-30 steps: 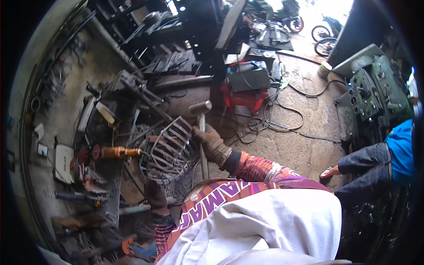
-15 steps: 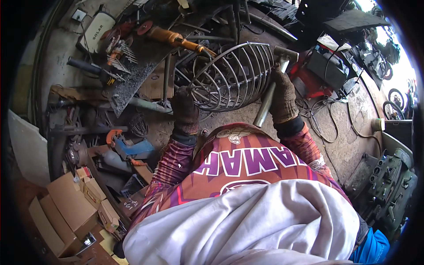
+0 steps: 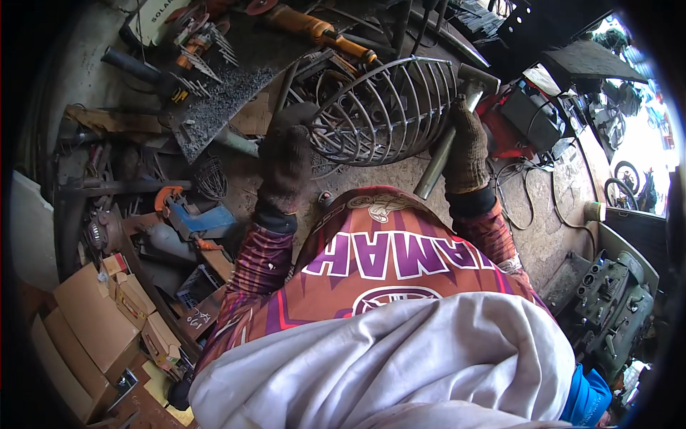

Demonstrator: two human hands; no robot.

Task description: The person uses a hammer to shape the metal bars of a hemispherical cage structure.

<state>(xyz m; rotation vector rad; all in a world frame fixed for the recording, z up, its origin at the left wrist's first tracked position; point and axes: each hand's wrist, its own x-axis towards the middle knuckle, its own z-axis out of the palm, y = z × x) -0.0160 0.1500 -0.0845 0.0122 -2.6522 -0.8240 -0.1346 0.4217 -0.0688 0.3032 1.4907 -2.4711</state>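
Basket-shaped cage of curved grey metal rods sits between the grips, tapered end at the left hand, wide rim beside the right hand. Left fingers look curled onto that narrow end (the exact pinch is hidden); right fingers wrap a grey metal hammer with a tubular handle and blocky head. Whether they also hold the rim, I can't tell. Trouble spot: a weak left hold could let the cage roll, and smooth rod could slip through coarse, ribbed brown knit. A careless swing forward could knock the yellow-orange, long-bodied power grinder beyond the left grip.
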